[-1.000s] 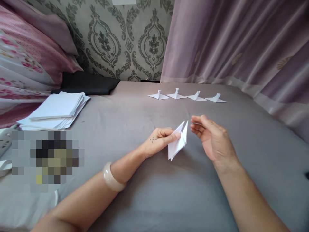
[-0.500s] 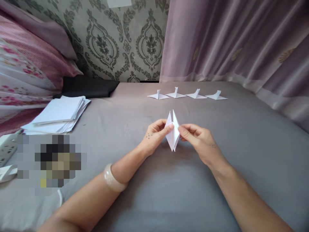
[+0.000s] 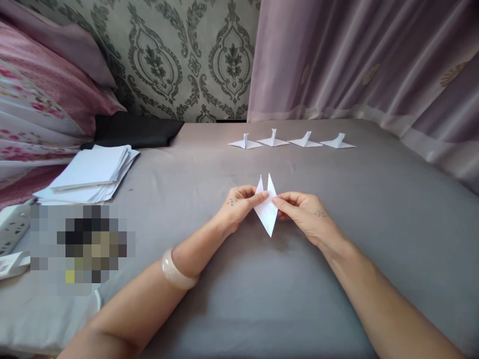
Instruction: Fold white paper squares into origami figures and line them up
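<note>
Between my hands, above the grey cloth, is a folded white paper (image 3: 268, 212). It has a diamond-like shape, with two separate points at the top and one point at the bottom. My left hand (image 3: 239, 205) pinches its left side, thumb pressed across the front and fingers behind. At the right edge, my right hand (image 3: 301, 209) grips the paper between thumb and fingers. The fingers behind the paper are partly hidden. Farther back stand several folded white paper cranes (image 3: 274, 139) in a row, apart from my hands.
A stack of white paper sheets (image 3: 88, 169) lies on the left, in front of a black folded item (image 3: 134, 130). A white power strip (image 3: 14, 225) is at the left edge, beside a blurred-out patch. A purple curtain (image 3: 322, 65) hangs behind the grey-covered surface (image 3: 179, 169).
The front layer of the paper has been turned over like a page, so a flat, smooth face now shows instead of a centre split with two lower tips. The view has tilted slightly down.
</note>
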`<state>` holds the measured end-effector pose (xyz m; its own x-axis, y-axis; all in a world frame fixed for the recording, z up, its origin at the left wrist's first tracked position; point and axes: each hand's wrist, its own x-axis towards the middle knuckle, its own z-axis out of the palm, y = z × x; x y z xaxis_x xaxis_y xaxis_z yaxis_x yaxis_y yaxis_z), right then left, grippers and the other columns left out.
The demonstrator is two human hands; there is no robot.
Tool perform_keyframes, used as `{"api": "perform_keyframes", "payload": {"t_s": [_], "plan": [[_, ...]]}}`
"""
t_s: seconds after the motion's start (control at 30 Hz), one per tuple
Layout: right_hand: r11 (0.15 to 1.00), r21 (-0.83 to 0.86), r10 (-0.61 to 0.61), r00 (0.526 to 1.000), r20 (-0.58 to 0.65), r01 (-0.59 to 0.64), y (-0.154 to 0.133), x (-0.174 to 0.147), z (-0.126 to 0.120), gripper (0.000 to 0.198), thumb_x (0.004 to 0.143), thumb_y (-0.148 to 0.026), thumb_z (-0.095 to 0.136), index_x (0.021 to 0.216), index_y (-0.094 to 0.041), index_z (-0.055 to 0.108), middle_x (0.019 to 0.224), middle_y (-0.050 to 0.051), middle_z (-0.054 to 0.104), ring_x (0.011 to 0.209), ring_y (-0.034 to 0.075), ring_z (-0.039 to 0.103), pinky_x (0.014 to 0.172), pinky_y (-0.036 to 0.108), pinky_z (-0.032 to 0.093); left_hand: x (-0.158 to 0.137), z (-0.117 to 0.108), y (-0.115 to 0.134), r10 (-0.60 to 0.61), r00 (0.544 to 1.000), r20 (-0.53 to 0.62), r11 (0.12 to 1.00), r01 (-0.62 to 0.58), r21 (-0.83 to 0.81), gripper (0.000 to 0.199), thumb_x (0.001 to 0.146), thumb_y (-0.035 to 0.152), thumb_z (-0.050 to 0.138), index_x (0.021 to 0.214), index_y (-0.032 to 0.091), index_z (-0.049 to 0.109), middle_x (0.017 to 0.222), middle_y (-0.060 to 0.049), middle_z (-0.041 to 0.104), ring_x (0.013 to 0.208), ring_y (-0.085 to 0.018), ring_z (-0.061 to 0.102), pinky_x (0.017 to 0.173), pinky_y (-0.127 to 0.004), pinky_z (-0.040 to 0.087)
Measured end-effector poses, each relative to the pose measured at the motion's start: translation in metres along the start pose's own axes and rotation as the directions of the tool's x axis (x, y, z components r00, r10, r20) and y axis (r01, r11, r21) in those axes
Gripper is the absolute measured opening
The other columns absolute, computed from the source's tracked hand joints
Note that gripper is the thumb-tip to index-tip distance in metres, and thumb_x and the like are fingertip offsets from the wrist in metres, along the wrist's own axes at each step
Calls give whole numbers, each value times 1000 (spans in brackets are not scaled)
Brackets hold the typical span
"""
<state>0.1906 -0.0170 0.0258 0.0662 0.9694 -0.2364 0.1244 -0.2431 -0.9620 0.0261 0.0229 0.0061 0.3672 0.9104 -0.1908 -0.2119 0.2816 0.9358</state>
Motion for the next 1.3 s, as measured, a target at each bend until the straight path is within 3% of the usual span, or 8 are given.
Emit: {"api": "perform_keyframes", "payload": {"t_s": [0.2,0.3,0.37,0.43,0.57,0.8,1.07,1.3], "plan": [[986,-164,-45,997,-60,34,22,14,3,30,72,-43,70,87,-17,67,70,1,68,61,13,56,62,28,43,7,-13,-3,-32,998,54,958,15,288,28,78,37,70,83,10,70,69,-3,65,58,-11,55,58,-24,42],[951,-300,-120,986,-116,81,26,18,8,27,74,-39,68,92,-21,61,69,0,69,61,15,59,63,29,43,10,-19,-3,119,993,-4,861,-101,498,26,79,29,66,99,13,65,77,-4,65,64,-12,56,61,-25,45],[897,-426,-190,973,-132,118,26,18,11,19,77,-37,64,87,-22,60,71,0,69,63,15,60,65,30,43,9,-22,0,293,954,-55,717,-182,673,22,77,19,62,99,15,64,87,-5,63,71,-13,56,69,-27,47],[829,-538,-255,959,-124,151,26,17,13,12,80,-34,60,83,-23,60,74,0,69,65,16,59,66,30,43,8,-25,5,371,929,19,562,-240,792,22,74,9,55,93,17,64,92,-5,60,77,-13,55,74,-28,47],[689,-692,-366,928,-76,215,31,17,16,9,83,-28,56,84,-22,62,86,4,65,73,17,60,68,30,43,6,-33,12,219,921,322,430,-388,815,30,70,6,51,95,17,64,95,-4,59,78,-13,57,74,-27,49],[609,-730,-384,921,72,311,33,13,6,18,88,-23,50,90,-22,69,95,4,63,73,14,59,72,27,45,8,-40,18,118,898,423,357,-436,826,20,78,13,61,97,15,68,99,-7,64,80,-15,61,76,-27,49],[588,-737,-326,931,162,334,21,3,-4,19,86,-18,52,93,-21,69,98,3,66,75,13,61,72,26,46,10,-42,16,169,864,474,324,-503,801,12,87,16,60,84,16,71,92,-5,68,80,-14,63,77,-25,47],[569,-769,-293,945,144,293,22,4,-2,20,89,-27,51,95,-21,69,98,4,64,75,14,61,72,28,45,9,-39,15,155,903,400,338,-429,837,14,88,22,58,84,16,70,92,-6,66,77,-14,62,74,-25,47]]}}
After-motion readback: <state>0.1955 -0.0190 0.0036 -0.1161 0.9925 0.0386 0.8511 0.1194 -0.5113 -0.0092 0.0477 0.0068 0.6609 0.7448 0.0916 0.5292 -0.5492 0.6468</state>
